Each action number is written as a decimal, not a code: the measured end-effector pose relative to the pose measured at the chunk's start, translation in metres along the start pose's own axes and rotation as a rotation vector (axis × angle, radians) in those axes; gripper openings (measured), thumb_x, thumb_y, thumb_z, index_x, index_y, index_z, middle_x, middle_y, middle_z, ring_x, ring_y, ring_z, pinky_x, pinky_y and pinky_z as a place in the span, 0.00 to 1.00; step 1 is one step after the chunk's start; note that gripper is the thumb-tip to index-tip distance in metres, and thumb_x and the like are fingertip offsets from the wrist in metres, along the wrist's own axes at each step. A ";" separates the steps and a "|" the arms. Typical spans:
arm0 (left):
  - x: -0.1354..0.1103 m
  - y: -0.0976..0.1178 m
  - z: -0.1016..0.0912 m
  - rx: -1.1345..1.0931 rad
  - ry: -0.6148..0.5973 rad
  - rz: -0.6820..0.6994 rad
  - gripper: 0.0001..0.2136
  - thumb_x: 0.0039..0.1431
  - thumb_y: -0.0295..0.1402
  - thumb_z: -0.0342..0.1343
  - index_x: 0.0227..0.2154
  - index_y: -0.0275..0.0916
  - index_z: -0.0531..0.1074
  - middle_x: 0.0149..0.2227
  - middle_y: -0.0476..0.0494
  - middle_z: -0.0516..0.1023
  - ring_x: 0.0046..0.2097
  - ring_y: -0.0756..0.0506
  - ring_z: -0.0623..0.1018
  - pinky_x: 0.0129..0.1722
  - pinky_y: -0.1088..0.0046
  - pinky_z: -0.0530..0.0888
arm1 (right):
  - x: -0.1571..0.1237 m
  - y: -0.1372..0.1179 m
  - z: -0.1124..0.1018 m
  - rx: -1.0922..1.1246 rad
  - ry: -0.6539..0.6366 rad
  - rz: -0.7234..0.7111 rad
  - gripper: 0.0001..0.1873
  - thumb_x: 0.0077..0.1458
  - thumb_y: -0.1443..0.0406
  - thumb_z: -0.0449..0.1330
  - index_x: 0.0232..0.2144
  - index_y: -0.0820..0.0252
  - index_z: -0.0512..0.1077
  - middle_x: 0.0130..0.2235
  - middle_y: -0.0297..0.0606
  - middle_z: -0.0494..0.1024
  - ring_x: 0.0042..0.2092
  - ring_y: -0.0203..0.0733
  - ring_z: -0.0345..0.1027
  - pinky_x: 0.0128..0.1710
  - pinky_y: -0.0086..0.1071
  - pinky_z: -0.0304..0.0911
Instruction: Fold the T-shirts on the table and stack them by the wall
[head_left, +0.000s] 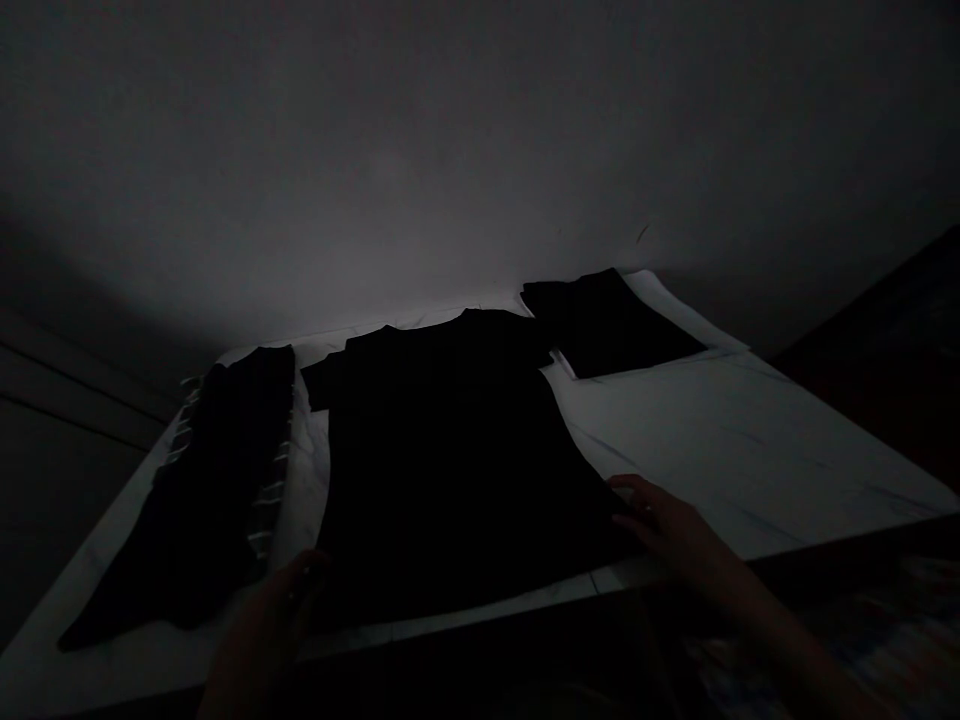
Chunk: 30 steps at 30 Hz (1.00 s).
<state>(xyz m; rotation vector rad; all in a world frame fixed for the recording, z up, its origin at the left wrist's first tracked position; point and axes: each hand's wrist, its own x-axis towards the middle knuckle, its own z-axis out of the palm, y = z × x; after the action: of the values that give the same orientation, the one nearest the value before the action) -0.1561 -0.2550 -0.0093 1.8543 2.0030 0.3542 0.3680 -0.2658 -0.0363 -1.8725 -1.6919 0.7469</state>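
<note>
Standing here in the dim room, I can see a black short-sleeved cotton T-shirt (442,470) lying flat in the middle of a crumpled white sheet (742,440), its neckline pointing away from the person and its sleeves out to either side. The person's bare right hand (660,525) is at the shirt's lower right edge, with its fingers (626,485) slightly spread and gently curved. They seem to rest at the cloth's edge rather than pinch it, though the black fabric makes the exact contact hard to judge. The left hand (262,630) is in deep shadow at the lower left corner of the shirt, and I cannot tell whether its fingers are spread, pressed together or holding cloth. A light, flat touch looks right here, since pressing down or dragging could ruck the smooth fabric, and keeping both hands level along the lower edge should hold the shirt square. To the left lies a long, dark folded garment with white stripes along its edges (202,500), and beyond the right sleeve sits a flat, black folded garment (607,325). A dark edge runs across the foreground, just below the sheet and the hands.
</note>
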 end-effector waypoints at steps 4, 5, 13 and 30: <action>0.009 0.019 -0.018 0.308 -0.014 0.084 0.13 0.58 0.37 0.50 0.42 0.49 0.77 0.40 0.46 0.82 0.40 0.40 0.82 0.40 0.63 0.79 | 0.004 -0.012 -0.003 -0.233 -0.044 -0.015 0.22 0.53 0.59 0.58 0.51 0.54 0.71 0.42 0.43 0.81 0.39 0.51 0.77 0.36 0.41 0.72; 0.016 0.036 -0.021 0.387 -0.003 0.139 0.12 0.58 0.35 0.51 0.42 0.47 0.77 0.40 0.43 0.81 0.41 0.38 0.81 0.41 0.60 0.78 | 0.011 -0.025 0.000 -0.301 -0.011 -0.060 0.22 0.54 0.59 0.59 0.51 0.55 0.72 0.44 0.46 0.80 0.41 0.53 0.77 0.38 0.43 0.72; 0.087 0.151 0.068 0.225 0.139 0.712 0.28 0.70 0.42 0.41 0.68 0.34 0.51 0.70 0.28 0.54 0.70 0.35 0.56 0.65 0.47 0.61 | 0.072 -0.111 0.091 -0.417 0.025 -0.494 0.30 0.67 0.55 0.47 0.67 0.61 0.57 0.70 0.50 0.55 0.69 0.54 0.49 0.65 0.53 0.52; 0.143 0.073 0.051 0.401 0.287 0.325 0.31 0.69 0.46 0.42 0.65 0.25 0.59 0.67 0.21 0.58 0.69 0.29 0.58 0.65 0.45 0.59 | 0.160 -0.096 0.108 -0.488 0.062 -0.406 0.33 0.68 0.52 0.43 0.67 0.66 0.57 0.69 0.52 0.55 0.70 0.57 0.46 0.67 0.55 0.48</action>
<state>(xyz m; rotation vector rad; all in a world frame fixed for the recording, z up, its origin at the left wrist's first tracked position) -0.0750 -0.1101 -0.0387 2.5189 2.0664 0.3419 0.2361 -0.0969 -0.0581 -1.7214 -2.2616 0.1157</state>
